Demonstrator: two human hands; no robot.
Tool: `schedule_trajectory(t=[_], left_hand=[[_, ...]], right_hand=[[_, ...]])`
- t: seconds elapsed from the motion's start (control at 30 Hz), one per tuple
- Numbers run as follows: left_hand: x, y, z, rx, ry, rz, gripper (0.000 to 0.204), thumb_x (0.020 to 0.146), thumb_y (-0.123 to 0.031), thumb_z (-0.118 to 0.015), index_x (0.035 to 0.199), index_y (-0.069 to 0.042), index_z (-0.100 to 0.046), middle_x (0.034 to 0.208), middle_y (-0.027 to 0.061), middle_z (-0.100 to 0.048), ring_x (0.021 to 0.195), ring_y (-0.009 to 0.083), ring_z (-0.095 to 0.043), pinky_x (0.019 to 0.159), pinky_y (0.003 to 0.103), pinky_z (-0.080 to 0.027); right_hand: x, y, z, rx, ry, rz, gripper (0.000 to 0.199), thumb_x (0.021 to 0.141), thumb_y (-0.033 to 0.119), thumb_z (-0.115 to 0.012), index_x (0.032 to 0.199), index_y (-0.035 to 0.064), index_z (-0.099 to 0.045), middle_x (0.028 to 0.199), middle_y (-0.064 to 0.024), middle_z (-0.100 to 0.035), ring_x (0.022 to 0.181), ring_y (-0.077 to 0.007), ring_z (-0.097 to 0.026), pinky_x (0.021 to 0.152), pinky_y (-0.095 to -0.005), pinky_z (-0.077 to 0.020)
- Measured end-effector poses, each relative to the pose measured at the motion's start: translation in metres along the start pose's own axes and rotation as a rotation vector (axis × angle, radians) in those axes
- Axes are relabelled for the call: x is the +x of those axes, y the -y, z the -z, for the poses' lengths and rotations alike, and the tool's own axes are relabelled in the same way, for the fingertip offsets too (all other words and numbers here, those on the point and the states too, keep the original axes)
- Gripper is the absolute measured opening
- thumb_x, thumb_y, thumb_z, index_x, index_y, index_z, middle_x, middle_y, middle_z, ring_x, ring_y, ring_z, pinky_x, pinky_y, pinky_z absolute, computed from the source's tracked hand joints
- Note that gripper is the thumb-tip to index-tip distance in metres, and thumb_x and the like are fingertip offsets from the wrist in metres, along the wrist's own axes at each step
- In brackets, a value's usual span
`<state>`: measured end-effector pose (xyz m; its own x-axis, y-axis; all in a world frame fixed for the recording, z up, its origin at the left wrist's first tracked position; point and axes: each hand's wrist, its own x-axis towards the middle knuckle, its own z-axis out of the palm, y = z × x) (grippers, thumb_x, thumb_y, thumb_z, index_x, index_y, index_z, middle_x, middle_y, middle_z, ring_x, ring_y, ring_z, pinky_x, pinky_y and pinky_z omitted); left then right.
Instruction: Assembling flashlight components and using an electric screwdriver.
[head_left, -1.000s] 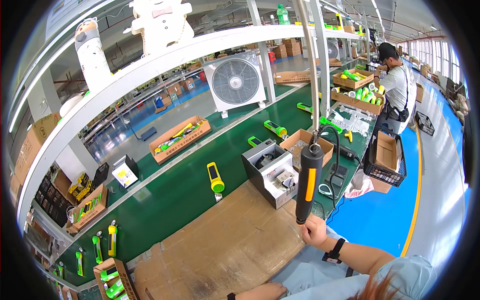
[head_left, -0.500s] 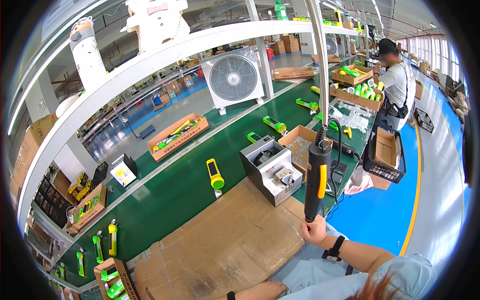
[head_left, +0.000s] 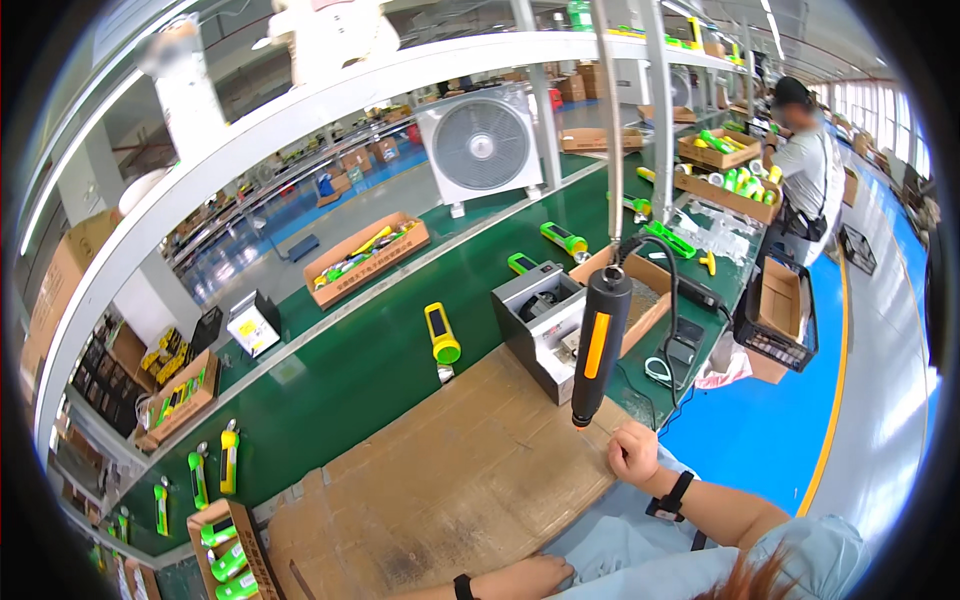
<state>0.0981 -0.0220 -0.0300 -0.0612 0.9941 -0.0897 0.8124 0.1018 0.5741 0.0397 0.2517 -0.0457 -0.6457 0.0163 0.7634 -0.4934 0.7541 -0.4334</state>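
A black electric screwdriver (head_left: 607, 310) with an orange lever hangs tilted from a metal rod, its tip above the right end of a worn cardboard sheet (head_left: 430, 470). My right hand (head_left: 633, 452) is just right of that tip, apart from the tool. Its fingers are curled closed, and whatever may be inside is hidden. Low at the sheet's near edge, my left hand (head_left: 538, 576) rests against my blue clothing, its fingers out of sight. Beyond the sheet a yellow flashlight (head_left: 438, 325) with a green head lies on the green belt (head_left: 370, 370).
A grey box-shaped machine (head_left: 535, 345) stands behind the screwdriver, beside a carton (head_left: 648, 318). Another carton (head_left: 250, 535) of green flashlights sits at the lower left. A white shelf (head_left: 400, 75) spans overhead. At the far right another person (head_left: 803, 165) stands by the bench.
My right hand has let go of the screwdriver, staying near the same spot. The screwdriver has swung left and up, away from it. My left hand has hardly moved.
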Motion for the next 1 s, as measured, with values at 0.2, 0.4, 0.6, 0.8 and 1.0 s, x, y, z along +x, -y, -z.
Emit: schedule_trajectory(t=[0.2,0.4,0.6,0.8,1.0], left_hand=[[-0.003,0.005,-0.008,-0.023,-0.01,-0.003,0.023,0.081,-0.019,-0.051,0.081,0.002,-0.06,0.077,0.0233,-0.06,0.076,0.0388,-0.059,0.067,0.045,-0.047],[0.005,0.027,-0.05,0.046,-0.205,-0.024,0.031,0.079,-0.031,-0.067,0.078,-0.001,-0.058,0.075,0.0165,-0.061,0.067,0.0335,-0.059,0.062,0.041,-0.047],[0.004,0.023,-0.036,-0.06,-0.016,-0.001,0.026,0.076,-0.021,-0.057,0.071,0.004,-0.063,0.072,0.0237,-0.061,0.068,0.0392,-0.059,0.062,0.046,-0.047],[0.001,0.025,-0.039,0.038,-0.153,-0.071,0.02,0.071,-0.016,-0.061,0.075,0.003,-0.065,0.073,0.0214,-0.062,0.07,0.0381,-0.06,0.061,0.045,-0.048],[0.009,0.041,-0.055,-0.142,-0.157,-0.03,0.019,0.078,-0.014,-0.059,0.084,0.003,-0.066,0.082,0.0227,-0.064,0.075,0.0366,-0.06,0.065,0.045,-0.048]], right_hand=[[-0.007,-0.001,-0.001,-0.019,0.022,-0.007,0.009,0.067,0.001,-0.055,0.061,0.004,-0.049,0.059,-0.0119,-0.048,0.054,-0.0309,-0.047,0.049,-0.0404,-0.0367],[-0.014,-0.007,-0.006,0.015,-0.005,0.022,0.01,0.07,-0.001,-0.052,0.062,0.0013,-0.047,0.061,-0.0151,-0.047,0.055,-0.0334,-0.047,0.05,-0.0407,-0.036],[-0.016,-0.013,-0.009,0.055,-0.053,-0.015,0.019,0.082,0.006,-0.047,0.064,0.0014,-0.047,0.061,-0.014,-0.046,0.056,-0.0314,-0.044,0.052,-0.0396,-0.0337],[-0.033,-0.049,0.0,-0.08,0.149,0.116,0.021,0.089,0.022,-0.059,0.103,0.0067,-0.058,0.064,-0.0129,-0.057,0.048,-0.0239,-0.049,0.048,-0.0364,-0.0419],[-0.044,-0.059,-0.025,0.107,-0.217,-0.036,0.026,0.089,0.015,-0.053,0.065,0.004,-0.057,0.056,-0.0055,-0.049,0.049,-0.0156,-0.045,0.045,-0.0349,-0.0391]])
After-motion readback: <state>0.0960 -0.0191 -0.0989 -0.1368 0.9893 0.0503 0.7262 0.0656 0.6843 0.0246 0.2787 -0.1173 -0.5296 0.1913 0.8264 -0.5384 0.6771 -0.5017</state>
